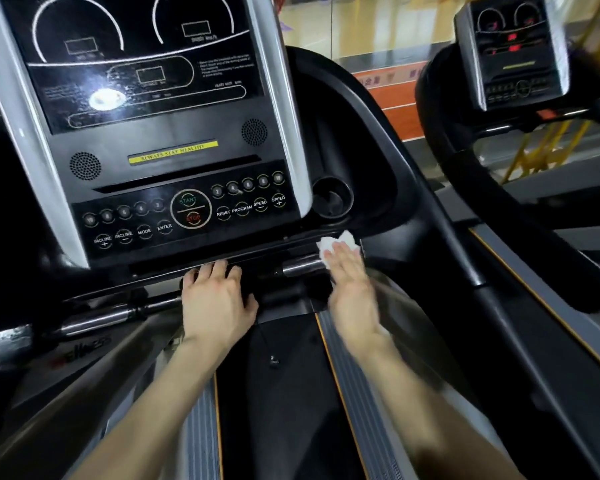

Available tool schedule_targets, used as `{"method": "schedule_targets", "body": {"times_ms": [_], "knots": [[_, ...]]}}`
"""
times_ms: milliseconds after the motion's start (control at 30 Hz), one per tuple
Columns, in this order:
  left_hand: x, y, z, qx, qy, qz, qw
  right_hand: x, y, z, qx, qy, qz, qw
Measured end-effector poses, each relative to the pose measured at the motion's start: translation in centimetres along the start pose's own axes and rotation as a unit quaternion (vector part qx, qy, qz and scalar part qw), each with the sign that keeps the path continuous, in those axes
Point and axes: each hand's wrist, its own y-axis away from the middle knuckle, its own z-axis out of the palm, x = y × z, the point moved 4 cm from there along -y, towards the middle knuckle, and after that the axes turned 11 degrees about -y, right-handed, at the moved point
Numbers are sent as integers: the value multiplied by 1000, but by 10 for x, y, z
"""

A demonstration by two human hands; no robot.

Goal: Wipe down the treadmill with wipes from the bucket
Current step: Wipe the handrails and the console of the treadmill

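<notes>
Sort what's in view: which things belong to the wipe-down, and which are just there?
In the job:
- treadmill
- white wipe, pressed by the right hand at the end of the chrome grip
- left hand, holding the black crossbar

Just there:
- neighbouring treadmill
- sports floor beyond the glass

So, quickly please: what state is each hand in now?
Left hand: closed round the bar.
Right hand: open, flat fingers pressing the wipe.
</notes>
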Motion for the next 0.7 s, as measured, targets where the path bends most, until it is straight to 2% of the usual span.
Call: {"method": "schedule_targets", "body": {"times_ms": [67, 133, 200, 300, 367, 433, 500, 533, 600, 700], "knots": [[6, -7, -5, -24, -28, 8, 999, -41, 11, 34, -75, -39, -54, 995], [8, -12, -9, -46, -55, 16, 997, -40, 14, 35, -134, -22, -138, 981], [10, -15, -9, -51, -66, 21, 996, -6, -4, -7, -92, 7, -131, 987], [23, -19, -10, -31, -34, 33, 998, 43, -26, -90, 81, 86, -108, 987], [45, -25, -11, -14, 0, 72, 997, 61, -33, -104, 150, 94, -67, 982], [74, -32, -12, -16, 37, 108, 993, 54, -27, -70, 115, 71, -38, 990], [96, -38, -9, -46, 69, 125, 989, 40, -7, -29, -7, 80, -89, 993], [101, -39, -5, -57, 73, 128, 987, 40, -1, -29, -40, 93, -123, 987], [103, -38, 5, -57, 60, 133, 988, 52, -5, -65, -22, 109, -124, 986], [104, -33, 12, -43, 34, 131, 990, 70, -14, -117, 115, 132, 26, 984]]}}
